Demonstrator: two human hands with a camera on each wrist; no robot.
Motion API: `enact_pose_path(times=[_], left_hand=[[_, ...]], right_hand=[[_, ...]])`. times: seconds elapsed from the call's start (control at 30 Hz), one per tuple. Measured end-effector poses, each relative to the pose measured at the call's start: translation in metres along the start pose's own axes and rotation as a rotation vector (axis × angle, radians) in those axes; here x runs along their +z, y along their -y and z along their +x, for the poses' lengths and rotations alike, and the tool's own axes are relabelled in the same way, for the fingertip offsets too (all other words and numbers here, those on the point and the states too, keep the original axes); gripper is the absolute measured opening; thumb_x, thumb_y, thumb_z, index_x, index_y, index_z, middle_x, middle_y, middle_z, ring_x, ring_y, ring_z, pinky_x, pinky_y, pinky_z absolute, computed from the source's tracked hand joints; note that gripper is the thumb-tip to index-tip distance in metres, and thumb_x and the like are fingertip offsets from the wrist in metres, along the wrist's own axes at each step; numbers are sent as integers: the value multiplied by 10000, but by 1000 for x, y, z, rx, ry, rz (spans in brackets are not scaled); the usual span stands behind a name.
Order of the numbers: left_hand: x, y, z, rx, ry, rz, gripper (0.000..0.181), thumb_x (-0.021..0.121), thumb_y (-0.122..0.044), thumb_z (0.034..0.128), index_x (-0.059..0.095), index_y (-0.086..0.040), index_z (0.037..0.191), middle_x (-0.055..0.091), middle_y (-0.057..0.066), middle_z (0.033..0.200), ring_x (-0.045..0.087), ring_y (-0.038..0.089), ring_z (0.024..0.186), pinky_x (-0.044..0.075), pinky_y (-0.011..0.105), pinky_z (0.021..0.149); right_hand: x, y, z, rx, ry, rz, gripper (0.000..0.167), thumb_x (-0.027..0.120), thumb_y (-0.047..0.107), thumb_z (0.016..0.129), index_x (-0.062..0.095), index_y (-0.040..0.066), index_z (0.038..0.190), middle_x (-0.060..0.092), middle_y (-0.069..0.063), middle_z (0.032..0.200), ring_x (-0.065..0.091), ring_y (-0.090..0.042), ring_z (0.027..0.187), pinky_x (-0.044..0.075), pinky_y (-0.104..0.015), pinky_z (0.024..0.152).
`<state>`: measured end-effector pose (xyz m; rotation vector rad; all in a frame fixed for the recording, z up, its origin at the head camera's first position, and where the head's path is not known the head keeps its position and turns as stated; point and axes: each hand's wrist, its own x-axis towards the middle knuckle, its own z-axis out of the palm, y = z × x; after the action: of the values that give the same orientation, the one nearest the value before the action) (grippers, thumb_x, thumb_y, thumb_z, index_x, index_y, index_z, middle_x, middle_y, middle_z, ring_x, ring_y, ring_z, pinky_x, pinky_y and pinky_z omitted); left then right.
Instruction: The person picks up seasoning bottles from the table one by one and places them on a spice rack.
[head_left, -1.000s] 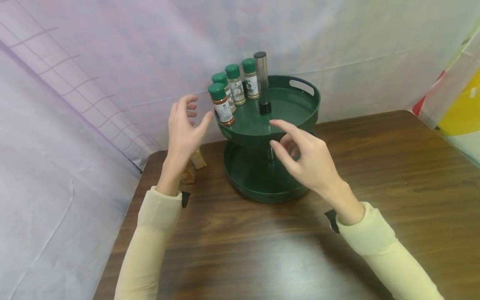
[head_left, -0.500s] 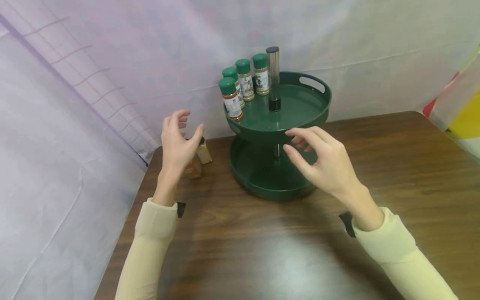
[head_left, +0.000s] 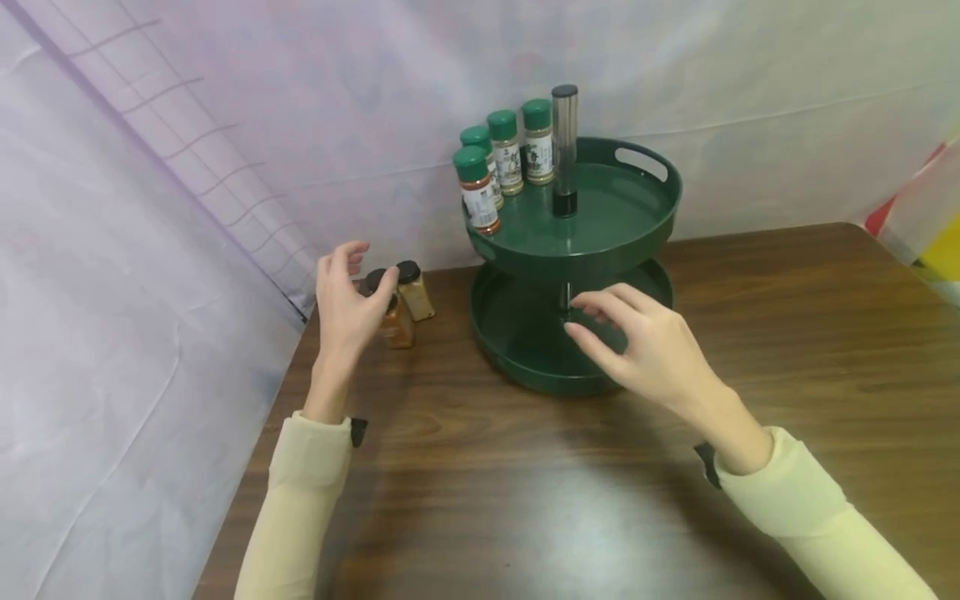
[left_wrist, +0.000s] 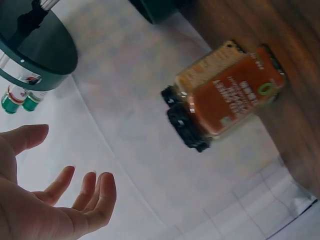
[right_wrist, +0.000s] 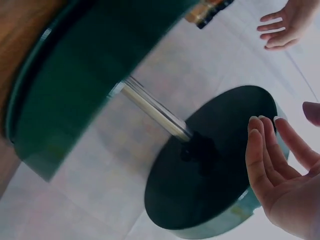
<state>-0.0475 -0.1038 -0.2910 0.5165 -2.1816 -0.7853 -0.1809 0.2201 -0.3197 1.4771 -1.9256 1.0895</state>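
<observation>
My left hand [head_left: 343, 304] hovers above the table's left side with fingers loosely bent, holding nothing. Beside and behind it stand two black-capped spice jars, one with orange-brown contents [head_left: 399, 327] and one paler [head_left: 417, 300]. In the left wrist view a gap shows between the fingers and the labelled orange-brown jar [left_wrist: 235, 97]. A green two-tier round rack [head_left: 592, 258] stands at the back middle. My right hand [head_left: 651, 346] is in front of its lower tray [head_left: 525, 375], fingers curved, nothing held; in the right wrist view the fingers [right_wrist: 270, 155] look relaxed.
Several green-capped spice bottles [head_left: 508, 162] stand along the upper tray's left side, near a tall post with a dark top [head_left: 565, 150]. A pale curtain [head_left: 360, 100] hangs close behind the wooden table [head_left: 465, 500] and along its left.
My left hand has lowered from beside the upper tray towards the black-capped jars, which now show more fully. The right hand has also dropped a little. The head view has shifted, moving the rack rightward.
</observation>
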Motion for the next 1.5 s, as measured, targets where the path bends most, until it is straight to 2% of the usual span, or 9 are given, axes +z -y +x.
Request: enact_pose_path(times=[0.2, 0.37, 0.6, 0.77, 0.9, 1.17, 1.37, 1.5], left_hand=[[1, 15, -5, -34, -2, 9, 520, 737, -177, 891, 547, 10, 1337, 479, 240, 1279, 507, 393, 1135, 447, 470, 942], [3, 27, -9, -63, 19, 28, 536, 739, -198, 887, 542, 8, 1341, 484, 242, 1263, 490, 373, 1156, 416, 495, 961], [5, 42, -10, -143, 79, 66, 571, 752, -236, 881, 526, -4, 1351, 496, 246, 1261, 482, 378, 1160, 417, 520, 960], [8, 52, -8, -173, 147, 117, 580, 743, -275, 896, 513, -22, 1364, 505, 244, 1263, 482, 379, 1124, 425, 535, 914], [12, 56, -7, -187, 187, 147, 582, 735, -282, 905, 501, -29, 1375, 511, 247, 1260, 483, 377, 1086, 429, 537, 882], [17, 60, -5, -234, 202, 180, 571, 739, -263, 897, 513, -24, 1364, 515, 228, 1244, 502, 377, 1074, 439, 553, 892], [18, 65, -1, -249, 210, 196, 530, 739, -260, 901, 558, -20, 1338, 536, 213, 1216, 519, 370, 1057, 450, 546, 876], [19, 67, 2, -236, 203, 206, 518, 743, -243, 897, 571, -9, 1325, 550, 218, 1199, 524, 376, 1057, 447, 552, 894]], right_hand=[[8, -7, -10, 31, 53, -16, 253, 795, 197, 850, 733, 114, 1081, 686, -31, 950, 664, -172, 846, 547, -371, 655], [13, -15, -17, 48, 96, -43, 260, 806, 222, 847, 732, 106, 1068, 685, -35, 949, 672, -177, 843, 563, -378, 657], [17, -20, -20, 84, 193, -80, 283, 798, 296, 866, 731, 122, 1078, 678, -42, 925, 677, -199, 830, 567, -406, 665], [17, -22, -20, 110, 281, -102, 325, 789, 342, 879, 728, 117, 1106, 685, -51, 931, 676, -203, 835, 571, -420, 689], [20, -24, -21, 135, 362, -113, 364, 776, 381, 888, 723, 117, 1132, 693, -62, 959, 682, -212, 855, 572, -431, 703], [27, -30, -24, 137, 474, -111, 371, 786, 359, 885, 723, 88, 1131, 706, -83, 982, 697, -223, 873, 580, -434, 698], [29, -33, -25, 137, 533, -99, 219, 788, 235, 892, 751, 78, 1041, 695, -12, 891, 680, -164, 790, 569, -377, 657], [28, -34, -24, 124, 548, -101, 91, 782, 157, 890, 765, 97, 956, 676, 40, 821, 649, -116, 733, 553, -340, 626]])
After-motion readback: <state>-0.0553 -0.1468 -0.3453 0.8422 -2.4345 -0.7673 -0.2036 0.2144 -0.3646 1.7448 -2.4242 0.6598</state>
